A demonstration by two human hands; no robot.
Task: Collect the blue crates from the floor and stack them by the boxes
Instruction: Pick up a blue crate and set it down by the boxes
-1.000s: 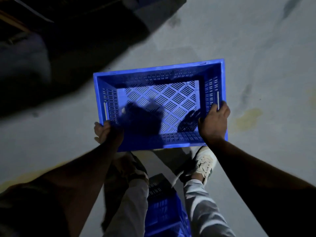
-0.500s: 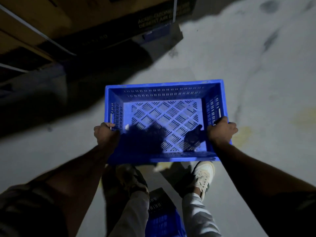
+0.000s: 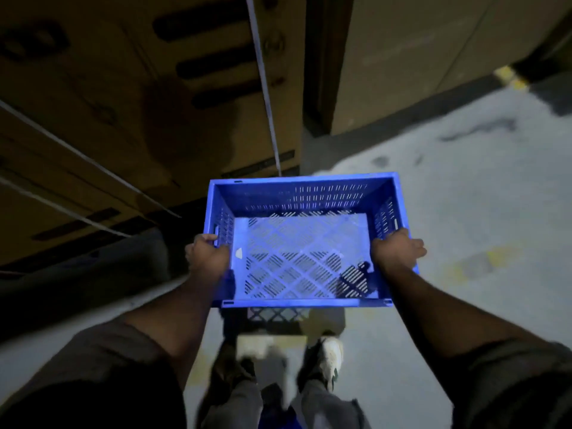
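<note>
I hold an empty blue crate level in front of me, above the floor, its slotted lattice bottom lit. My left hand grips its left side wall by the handle slot. My right hand grips the right side wall. Tall cardboard boxes bound with white straps rise just beyond the crate's far edge on the left. Another cardboard box stands at the back right. Under the crate's near edge a dark slotted blue shape shows, perhaps another crate; I cannot tell.
A dark gap runs between the two groups of boxes. Pale concrete floor with stains and faded yellow marks spreads to the right. My legs and white shoes are below the crate. The floor at the left lies in deep shadow.
The view has tipped up and moved toward the boxes, which now fill the top. The crate stays in both hands, carried closer to the strapped boxes.
</note>
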